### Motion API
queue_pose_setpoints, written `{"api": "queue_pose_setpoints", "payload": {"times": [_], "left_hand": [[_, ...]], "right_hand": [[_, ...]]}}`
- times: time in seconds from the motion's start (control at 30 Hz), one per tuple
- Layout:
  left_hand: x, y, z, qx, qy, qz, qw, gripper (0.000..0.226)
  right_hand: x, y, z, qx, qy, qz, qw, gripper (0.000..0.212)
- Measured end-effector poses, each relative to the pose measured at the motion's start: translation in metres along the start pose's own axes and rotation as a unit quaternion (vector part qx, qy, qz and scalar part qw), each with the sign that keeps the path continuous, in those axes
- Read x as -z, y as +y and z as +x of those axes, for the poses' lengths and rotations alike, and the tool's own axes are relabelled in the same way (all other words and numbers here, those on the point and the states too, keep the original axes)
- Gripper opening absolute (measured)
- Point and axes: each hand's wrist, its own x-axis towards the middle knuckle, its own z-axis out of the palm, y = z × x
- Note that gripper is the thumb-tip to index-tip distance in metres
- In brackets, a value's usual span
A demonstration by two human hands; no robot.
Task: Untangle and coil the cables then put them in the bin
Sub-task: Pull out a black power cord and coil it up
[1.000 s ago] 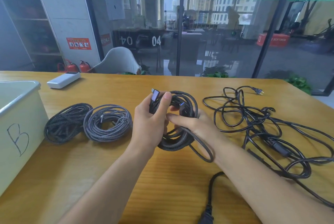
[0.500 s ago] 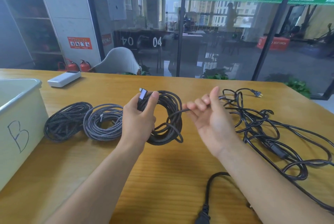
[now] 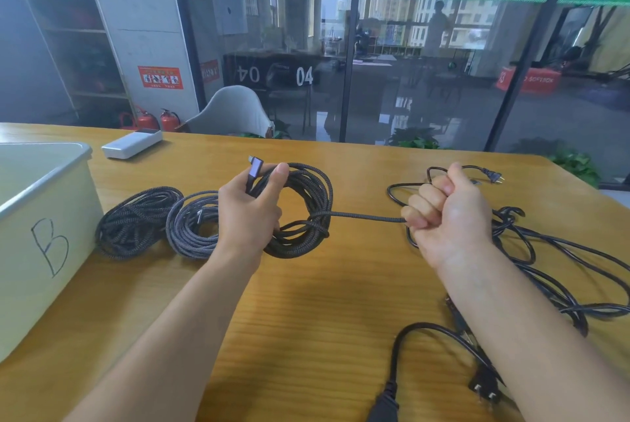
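Head view: While the left hand (image 3: 250,213) grips the braided cable coil (image 3: 300,210) just right of the bin (image 3: 44,217), thumb pressed over the loops, the person draws its free tail out sideways.
Right hand: the right hand (image 3: 446,213) is fisted round the tail's end, well right of the bin, and the strand runs taut from the coil to the fist.
Connector: an angled plug (image 3: 255,171) sticks up above the left thumb, on the coil's far side from the person.
Handling: the braided cable looks light, limp and grippy, so loops should hold under a thumb but spring apart if released; best held across the whole bundle, not by the plug.
Done coils: two braided coils (image 3: 163,220) lie on the table (image 3: 324,302) touching each other, just beside the bin's right wall.
Remaining: a tangle of black power cords (image 3: 545,251) lies farthest from the bin; smoother and stiffer, probably slippier to coil.
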Motion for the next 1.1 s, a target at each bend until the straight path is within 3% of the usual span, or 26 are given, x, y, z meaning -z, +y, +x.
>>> {"api": "queue_pose_setpoints", "payload": {"times": [0.13, 0.23, 0.27, 0.33, 0.43, 0.63, 0.77, 0.93, 1.03, 1.1], "left_hand": [[0.001, 0.0, -0.002, -0.016, -0.023, -0.017, 0.999, 0.01], [-0.001, 0.0, -0.002, -0.014, -0.034, -0.053, 0.998, 0.014], [-0.002, 0.0, -0.002, -0.008, -0.037, -0.064, 0.997, 0.016], [-0.006, -0.001, -0.006, 0.007, -0.048, -0.082, 0.995, 0.02], [-0.015, -0.001, -0.014, 0.017, -0.067, -0.101, 0.992, 0.017], [-0.022, 0.003, -0.023, 0.002, -0.092, -0.083, 0.992, 0.008], [-0.024, 0.009, -0.026, 0.007, -0.098, -0.091, 0.991, 0.009], [-0.026, 0.013, -0.03, -0.005, -0.11, -0.072, 0.991, 0.01], [-0.025, 0.014, -0.031, -0.028, -0.092, -0.036, 0.995, 0.013], [-0.026, 0.015, -0.032, -0.06, -0.074, -0.003, 0.995, 0.016]], "right_hand": [[0.008, 0.0, 0.008, -0.023, -0.034, -0.03, 0.999, 0.05], [0.014, 0.005, 0.015, -0.048, -0.093, 0.006, 0.995, 0.011], [0.013, 0.009, 0.016, -0.055, -0.119, 0.008, 0.991, 0.008], [0.012, 0.019, 0.018, -0.059, -0.15, -0.006, 0.987, 0.022], [0.01, 0.031, 0.016, -0.037, -0.171, -0.054, 0.983, 0.018], [0.02, 0.036, 0.019, -0.03, -0.095, -0.175, 0.98, 0.005], [0.018, 0.047, 0.017, -0.102, -0.074, -0.181, 0.975, 0.016], [0.015, 0.052, 0.017, -0.173, -0.12, -0.25, 0.945, 0.028], [0.016, 0.045, 0.018, -0.151, -0.172, -0.334, 0.914, 0.03], [0.015, 0.042, 0.016, -0.142, -0.205, -0.345, 0.905, 0.043]]}}
